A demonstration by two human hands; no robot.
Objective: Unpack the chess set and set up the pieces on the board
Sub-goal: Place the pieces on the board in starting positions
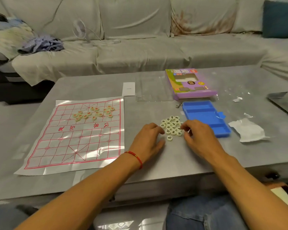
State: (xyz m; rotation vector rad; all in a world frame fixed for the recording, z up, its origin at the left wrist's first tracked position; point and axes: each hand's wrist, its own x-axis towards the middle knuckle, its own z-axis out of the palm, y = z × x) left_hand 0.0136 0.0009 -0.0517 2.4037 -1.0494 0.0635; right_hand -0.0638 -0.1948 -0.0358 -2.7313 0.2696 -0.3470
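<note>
- The board (73, 135), a thin sheet printed with a red grid, lay flat on the grey table (156, 156), its long axis running from the near edge away toward the sofa (140, 47), skewed a little so its far end leaned right.
- A loose scatter of red-lettered pieces (93, 112) sat on the far half of the board, not lined up on the grid.
- Right of the board, a tight cluster of black-lettered pieces (172, 126) lay face up on the bare table, with one single piece (169, 138) just nearer than the rest.
- The left hand (148, 140) rested at the cluster's left edge, fingers curled down with tips touching the outer pieces; whether it held one could not be told.
- The right hand (198, 136) sat at the cluster's right edge, fingers bent, tips against the pieces; any grip was unclear.
- Further right of the board lay the blue tray (206, 118), its long axis angled away and leftward.
- Beyond the tray sat the purple box (189, 83).
</note>
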